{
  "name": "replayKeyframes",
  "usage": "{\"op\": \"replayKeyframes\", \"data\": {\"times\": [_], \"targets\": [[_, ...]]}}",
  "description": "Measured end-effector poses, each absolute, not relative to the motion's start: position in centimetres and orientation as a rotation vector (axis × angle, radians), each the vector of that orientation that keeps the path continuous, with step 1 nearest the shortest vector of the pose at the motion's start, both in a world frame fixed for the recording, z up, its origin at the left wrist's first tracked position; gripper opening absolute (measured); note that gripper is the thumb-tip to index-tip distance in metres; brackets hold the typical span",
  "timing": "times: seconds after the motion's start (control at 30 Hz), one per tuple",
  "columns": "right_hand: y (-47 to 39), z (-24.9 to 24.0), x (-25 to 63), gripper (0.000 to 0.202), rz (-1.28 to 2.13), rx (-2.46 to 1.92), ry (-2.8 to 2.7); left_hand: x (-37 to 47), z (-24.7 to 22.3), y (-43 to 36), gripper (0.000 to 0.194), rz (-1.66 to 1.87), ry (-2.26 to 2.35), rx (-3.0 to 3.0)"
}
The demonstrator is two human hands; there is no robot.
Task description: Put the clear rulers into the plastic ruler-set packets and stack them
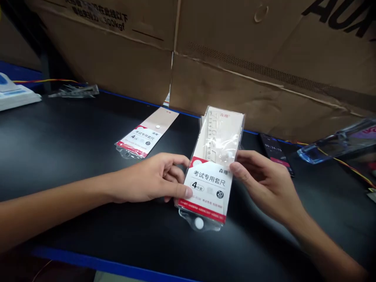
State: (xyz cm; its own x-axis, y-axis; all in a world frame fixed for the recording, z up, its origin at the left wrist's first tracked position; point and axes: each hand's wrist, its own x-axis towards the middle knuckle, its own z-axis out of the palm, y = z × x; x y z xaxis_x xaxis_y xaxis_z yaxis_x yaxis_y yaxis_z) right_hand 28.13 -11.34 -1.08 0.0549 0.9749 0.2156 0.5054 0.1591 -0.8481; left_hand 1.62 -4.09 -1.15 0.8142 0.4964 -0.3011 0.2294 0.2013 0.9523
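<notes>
Between both hands I hold a clear plastic packet of rulers (207,188), tilted up above the black table. It has a white and red label, a see-through ruler inside and a flap with a white snap button at its lower end. My left hand (169,178) grips its left edge, thumb on the label's front. My right hand (263,182) grips the right edge, thumb on the front and fingers behind. More packet edges show behind its upper left side; how many is hidden. A similar packet (143,137) lies flat on the table to the left.
Brown cardboard (123,62) walls the back of the black table (73,133). A phone with a running timer (274,150) lies behind my right hand. A clear plastic bottle (331,143) lies at right. Small clear-wrapped items (76,91) and a white device (17,94) sit at left.
</notes>
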Motion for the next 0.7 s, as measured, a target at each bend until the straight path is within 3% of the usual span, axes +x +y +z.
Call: {"op": "replayKeyframes", "data": {"times": [0.2, 0.37, 0.7], "targets": [[-9.1, -0.6, 33.5, 0.023, -0.003, -1.749, -1.63, 1.7, -1.5, -3.7, 0.039, 0.358, 0.75, 1.461], [-8.3, -1.3, 34.7, 0.021, 0.106, -1.978, -2.074, 1.8, -1.7, -3.7, 0.048, 0.435, 0.76, 1.403], [-8.3, -1.1, 34.3, 0.026, 0.246, -2.015, -2.053, 2.5, -2.2, -3.5, 0.043, 0.389, 0.605, 1.263]]}}
